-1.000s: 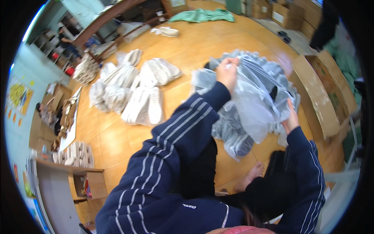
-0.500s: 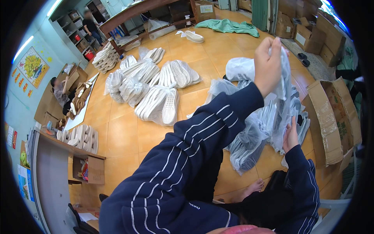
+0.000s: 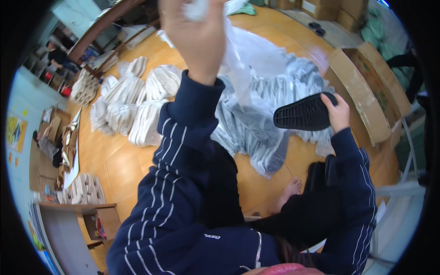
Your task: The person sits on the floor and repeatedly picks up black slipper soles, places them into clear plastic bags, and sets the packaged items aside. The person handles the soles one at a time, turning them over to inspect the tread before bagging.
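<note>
My left hand point(image 3: 197, 41), smeared a little by motion, is raised at the top of the view. It grips a translucent plastic bag point(image 3: 238, 73) that trails down to its right. Between the thumb and fingers of my right hand point(image 3: 339, 112) is a black shoe sole point(image 3: 300, 114), its ridged, treaded face toward me. Below and behind both hands spreads a heap of bagged grey soles point(image 3: 256, 123) on the floor. The sole is held above the right part of that heap, apart from the raised bag.
An opened cardboard box point(image 3: 362, 101) stands right of the heap. Bagged white soles point(image 3: 133, 101) lie to the left, and more loose pale soles point(image 3: 82, 190) near a low cabinet. Black footwear point(image 3: 316, 176) sits beside my bare foot point(image 3: 289, 192). Another person point(image 3: 48, 144) sits far left.
My left hand has swung left and upward with the plastic bag. My right hand, earlier low against the bag, now holds the black sole in plain view. The whole view has shifted.
</note>
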